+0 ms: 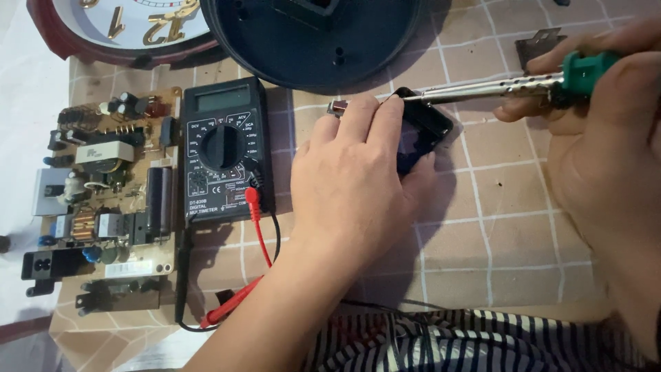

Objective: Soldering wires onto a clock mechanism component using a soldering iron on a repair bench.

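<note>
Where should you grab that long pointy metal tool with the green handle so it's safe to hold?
Grip the soldering iron with the green plastic handle by that handle, coming from the right, as the right hand does. The bare perforated metal shaft runs left to the tip at the small black plastic box under the left hand, so that end is probably hot.

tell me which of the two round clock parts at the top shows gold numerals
The clock face at top left, white dial in a dark red rim with gold numerals. The other round part beside it is a plain dark blue back, no numerals.
</note>
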